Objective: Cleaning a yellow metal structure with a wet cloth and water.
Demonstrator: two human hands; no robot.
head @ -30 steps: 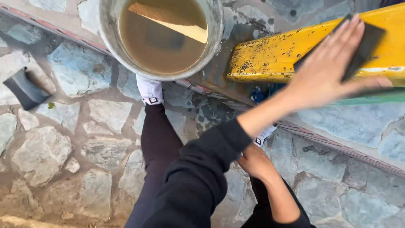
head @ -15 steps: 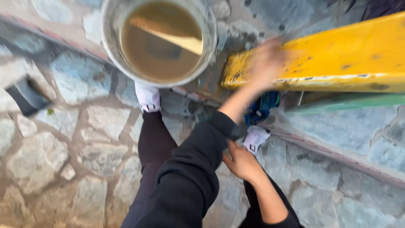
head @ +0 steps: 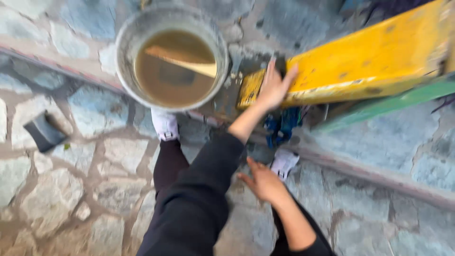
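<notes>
- The left hand (head: 274, 87) has slid from the far right to the near end of the yellow plank (head: 369, 61), flat, pressing a dark pad (head: 280, 64).
- The right hand (head: 263, 182) hangs open, empty.
- The bucket (head: 173, 54) of muddy water stays beside.

Tight gap between bucket and yellow board

Your left hand (head: 272, 87) presses the yellow board (head: 365, 66); the bucket (head: 171, 57) blocks just left of it, while stone paving (head: 61, 199) lies open lower left.

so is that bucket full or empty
Mostly full: the metal bucket stands upright with murky brown water well up its wall, and a wooden stick lies in it.
</notes>
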